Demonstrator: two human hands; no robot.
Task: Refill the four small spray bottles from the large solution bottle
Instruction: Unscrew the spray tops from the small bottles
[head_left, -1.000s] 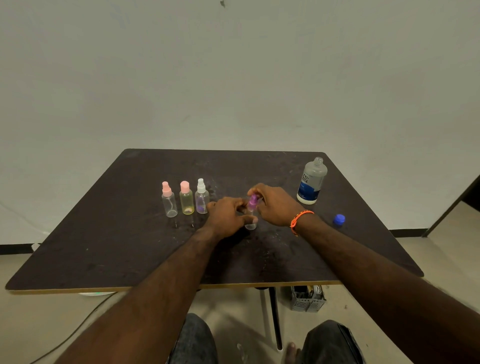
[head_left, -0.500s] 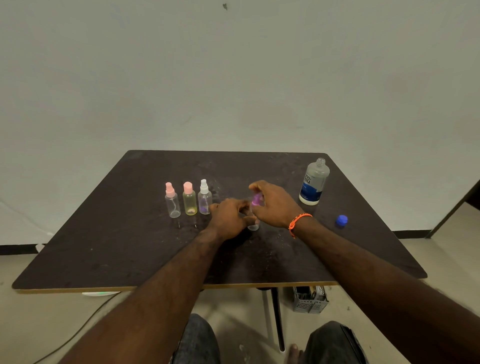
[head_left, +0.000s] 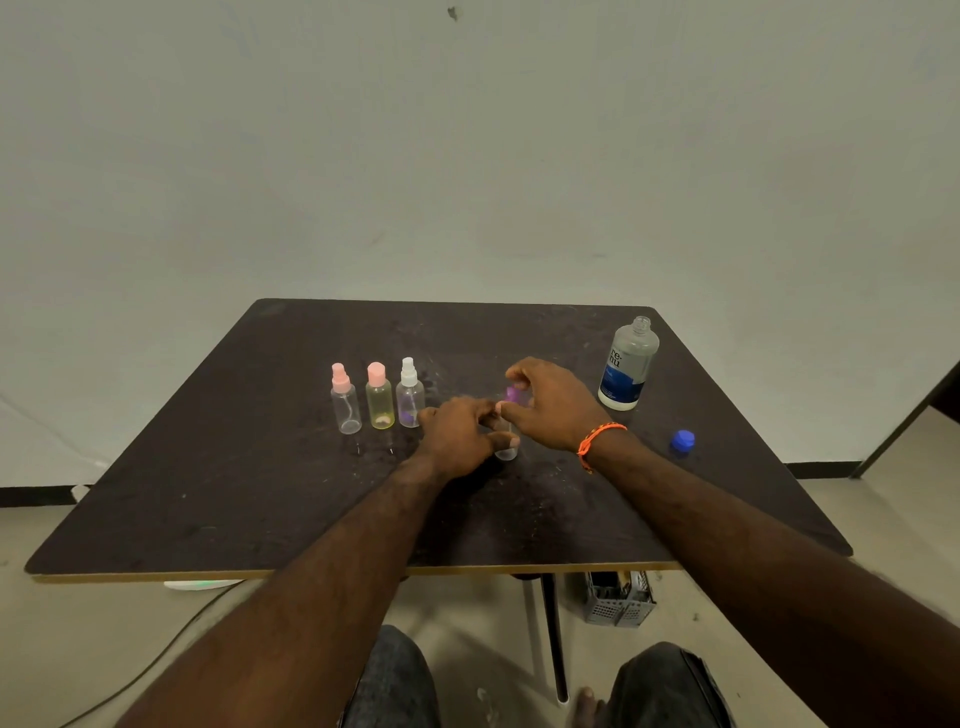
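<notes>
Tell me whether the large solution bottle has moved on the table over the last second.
No. The large solution bottle stands uncapped in the same spot, beyond the blue cap, near the table's far right corner.

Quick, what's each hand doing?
Left hand: holds the small clear bottle.
Right hand: fingers curled round its purple spray top.

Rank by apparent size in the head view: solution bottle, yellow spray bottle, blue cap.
1. Solution bottle, clearly largest.
2. Yellow spray bottle.
3. Blue cap, smallest, though it lies nearer the camera.
</notes>
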